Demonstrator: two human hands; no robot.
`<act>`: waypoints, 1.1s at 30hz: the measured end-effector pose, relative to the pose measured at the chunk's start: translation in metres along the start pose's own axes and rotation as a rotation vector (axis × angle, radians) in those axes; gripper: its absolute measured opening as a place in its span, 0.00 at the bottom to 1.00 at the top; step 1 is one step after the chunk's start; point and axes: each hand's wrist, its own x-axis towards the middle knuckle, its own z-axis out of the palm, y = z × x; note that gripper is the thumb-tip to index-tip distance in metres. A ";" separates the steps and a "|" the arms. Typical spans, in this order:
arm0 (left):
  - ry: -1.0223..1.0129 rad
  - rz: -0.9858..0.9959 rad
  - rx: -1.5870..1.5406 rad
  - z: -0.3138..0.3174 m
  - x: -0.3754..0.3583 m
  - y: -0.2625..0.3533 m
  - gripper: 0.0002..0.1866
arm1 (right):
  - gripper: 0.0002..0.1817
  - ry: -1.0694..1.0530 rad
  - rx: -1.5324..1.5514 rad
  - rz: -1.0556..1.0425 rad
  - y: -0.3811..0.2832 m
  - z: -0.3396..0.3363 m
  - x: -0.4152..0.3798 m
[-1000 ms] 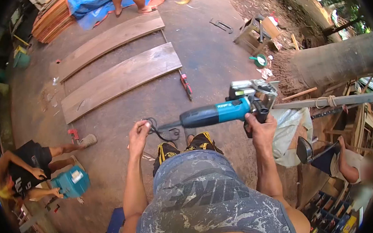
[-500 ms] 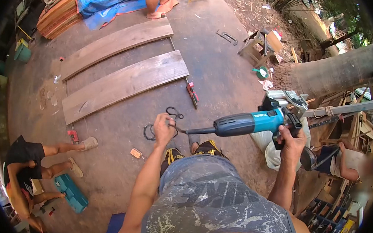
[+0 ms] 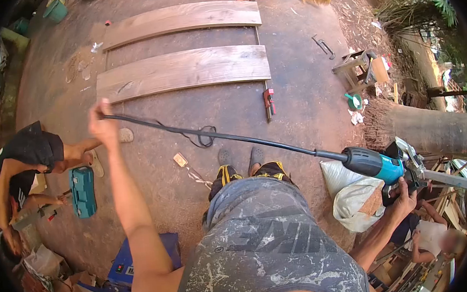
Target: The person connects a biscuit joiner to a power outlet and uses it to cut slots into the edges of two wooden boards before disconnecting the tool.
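My right hand (image 3: pixel 403 201) grips a teal and black plate joiner (image 3: pixel 375 163) by its black front handle, out to my right. Its metal fence points away to the right. From the rear of the body a black power cord (image 3: pixel 233 138) runs taut across to my left hand (image 3: pixel 104 125), which is closed around it. My left arm is stretched out far to the left. More of the cord hangs in a loop (image 3: pixel 206 137) above the ground in front of my feet.
Two wooden boards (image 3: pixel 183 70) lie across supports ahead, with a red bar clamp (image 3: pixel 270 104) at the near one's right end. A person (image 3: pixel 26 162) bends by a teal tool case (image 3: pixel 83 192) at left. A white sack (image 3: pixel 358 202) and another seated person (image 3: pixel 429 226) are at right.
My left hand has moved far left, drawing the cord out straight. My right hand and the plate joiner have shifted right and nearer. The person at left bends lower by the tool case.
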 end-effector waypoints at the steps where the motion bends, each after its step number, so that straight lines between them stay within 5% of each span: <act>1: 0.115 0.090 -0.135 -0.016 0.025 0.005 0.15 | 0.07 -0.010 0.001 -0.001 0.004 0.000 0.003; 7: 0.551 0.008 -0.415 -0.154 0.161 -0.065 0.14 | 0.09 0.053 0.126 0.108 0.032 0.020 0.020; 9: 0.608 -0.033 0.154 -0.200 0.173 0.011 0.18 | 0.06 0.058 0.002 0.023 0.032 0.040 0.027; 11: 0.662 0.156 0.089 -0.208 0.196 0.050 0.22 | 0.06 0.003 -0.083 -0.023 0.049 0.052 0.045; 13: 0.415 0.213 -0.102 -0.187 0.197 0.089 0.22 | 0.06 -0.082 -0.177 -0.014 0.037 0.082 0.050; 15: 0.176 0.451 0.037 -0.145 0.198 0.101 0.18 | 0.13 -0.162 -0.288 0.000 0.056 0.109 0.075; 17: 0.000 0.254 0.269 -0.100 0.176 0.134 0.13 | 0.10 -0.251 -0.391 -0.071 0.056 0.157 0.088; 18: -0.019 0.425 0.361 -0.076 0.174 0.121 0.13 | 0.09 -0.302 -0.417 -0.095 0.049 0.188 0.092; 23: -0.330 0.077 0.418 0.036 0.138 0.046 0.12 | 0.09 -0.465 -0.500 -0.248 0.056 0.348 0.148; 25: -0.319 0.213 0.357 0.076 0.123 -0.017 0.11 | 0.10 -0.601 -0.582 -0.337 0.058 0.420 0.182; 33: -0.391 -0.265 0.417 0.198 0.084 -0.064 0.12 | 0.22 -1.107 -0.884 -0.580 0.149 0.711 0.275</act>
